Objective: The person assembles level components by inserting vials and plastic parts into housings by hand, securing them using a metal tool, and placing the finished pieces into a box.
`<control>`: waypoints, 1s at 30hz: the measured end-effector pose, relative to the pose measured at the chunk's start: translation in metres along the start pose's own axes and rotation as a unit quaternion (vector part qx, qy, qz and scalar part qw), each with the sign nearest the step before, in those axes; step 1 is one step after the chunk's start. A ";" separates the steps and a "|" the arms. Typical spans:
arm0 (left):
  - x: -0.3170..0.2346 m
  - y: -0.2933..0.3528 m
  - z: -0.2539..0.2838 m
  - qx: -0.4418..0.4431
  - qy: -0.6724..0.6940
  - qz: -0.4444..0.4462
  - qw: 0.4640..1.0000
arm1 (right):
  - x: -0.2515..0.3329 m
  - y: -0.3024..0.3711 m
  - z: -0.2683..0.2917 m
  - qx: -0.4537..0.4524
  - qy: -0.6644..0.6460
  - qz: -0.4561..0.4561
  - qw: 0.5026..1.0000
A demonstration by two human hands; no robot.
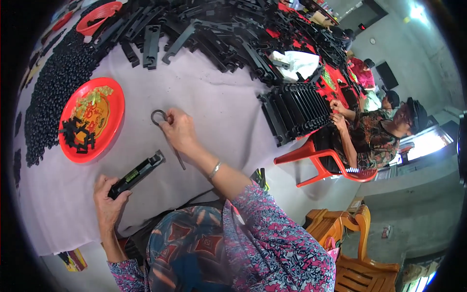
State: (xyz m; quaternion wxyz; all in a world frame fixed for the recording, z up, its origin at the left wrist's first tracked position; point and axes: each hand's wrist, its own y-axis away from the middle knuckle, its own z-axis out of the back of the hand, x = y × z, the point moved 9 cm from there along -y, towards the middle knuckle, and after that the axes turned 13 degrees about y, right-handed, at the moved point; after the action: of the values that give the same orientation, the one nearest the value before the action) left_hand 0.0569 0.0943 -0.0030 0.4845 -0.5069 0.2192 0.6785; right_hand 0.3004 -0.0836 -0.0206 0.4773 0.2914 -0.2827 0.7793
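Observation:
My left hand grips one end of a long black plastic housing, which slants up to the right above the cloth. A small yellow-green piece shows inside its channel. Higher up and to the right, my right hand is closed round a thin dark rod with a ring handle. The ring sticks out past the fingers, and the rod's tip points down toward the housing without touching it. Left of both hands lies a red oval plate with small black clips and yellow-green pieces.
A heap of small black parts covers the table's left side. Long black housings are piled along the back, beside a red basket. Stacked housings stand at right, near a seated co-worker on a red chair.

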 end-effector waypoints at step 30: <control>-0.005 -0.001 -0.001 0.006 -0.035 -0.137 0.990 | -0.010 -0.016 0.005 -0.054 0.047 0.101 0.992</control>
State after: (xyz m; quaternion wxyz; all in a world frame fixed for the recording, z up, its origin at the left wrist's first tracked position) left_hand 0.0584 0.0918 0.0015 0.5828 -0.5054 0.1350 0.6219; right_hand 0.3195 -0.0867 -0.0219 0.4243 0.1983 -0.3296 0.8197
